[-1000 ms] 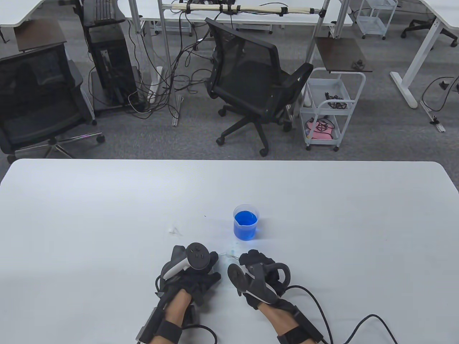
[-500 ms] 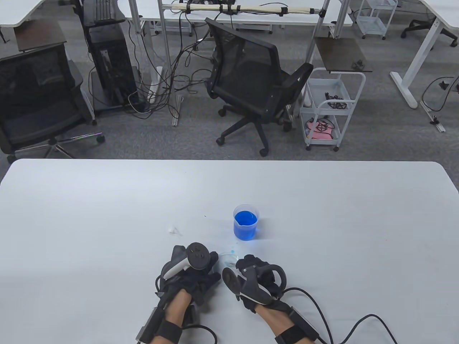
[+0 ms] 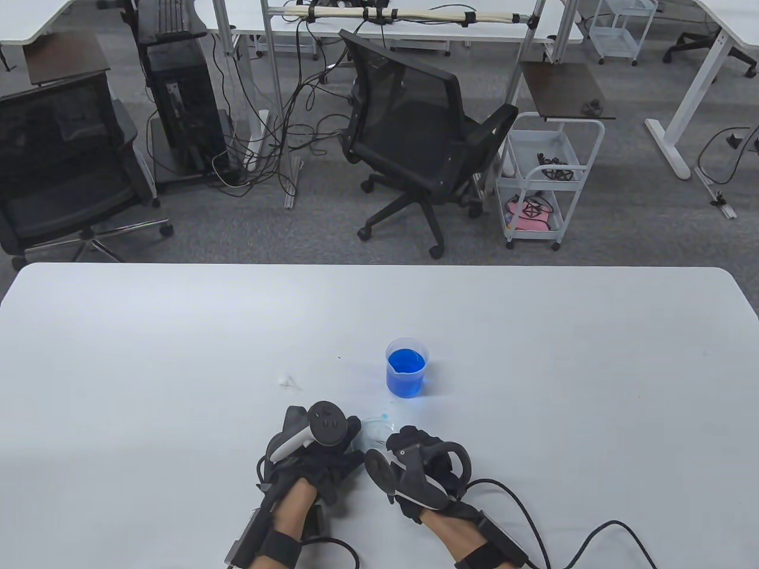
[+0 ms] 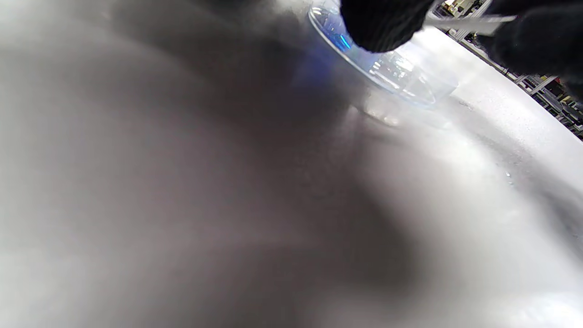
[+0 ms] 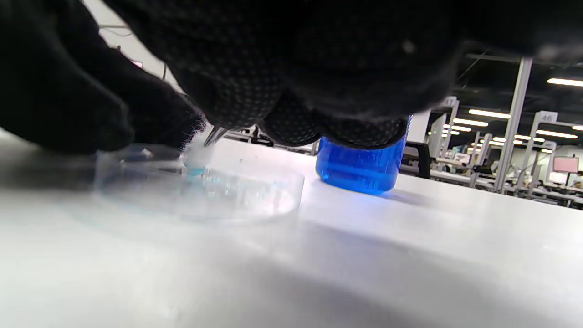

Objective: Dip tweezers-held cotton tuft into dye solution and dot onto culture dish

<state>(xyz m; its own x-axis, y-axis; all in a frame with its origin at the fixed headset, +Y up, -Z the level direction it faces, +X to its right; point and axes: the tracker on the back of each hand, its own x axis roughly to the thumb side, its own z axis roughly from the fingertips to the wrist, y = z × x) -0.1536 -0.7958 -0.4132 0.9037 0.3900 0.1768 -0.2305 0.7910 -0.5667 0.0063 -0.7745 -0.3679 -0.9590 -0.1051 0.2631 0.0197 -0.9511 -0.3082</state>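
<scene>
Cotton tuft (image 5: 198,159) in tweezers (image 5: 215,135), blue-tipped, white above, touching dish (image 5: 255,200) floor

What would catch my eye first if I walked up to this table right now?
Probably the beaker of bright blue liquid, standing alone near the middle of the white table. Just in front of it, two black-gloved hands meet over a clear culture dish: the right hand holds tweezers whose cotton tuft, tinged blue, dips into the dish, while the left hand rests at its edge.

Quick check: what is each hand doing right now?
Left hand: rests at the culture dish, a fingertip on its rim; grip unclear.
Right hand: holds tweezers, pressing the cotton tuft into the dish.
</scene>
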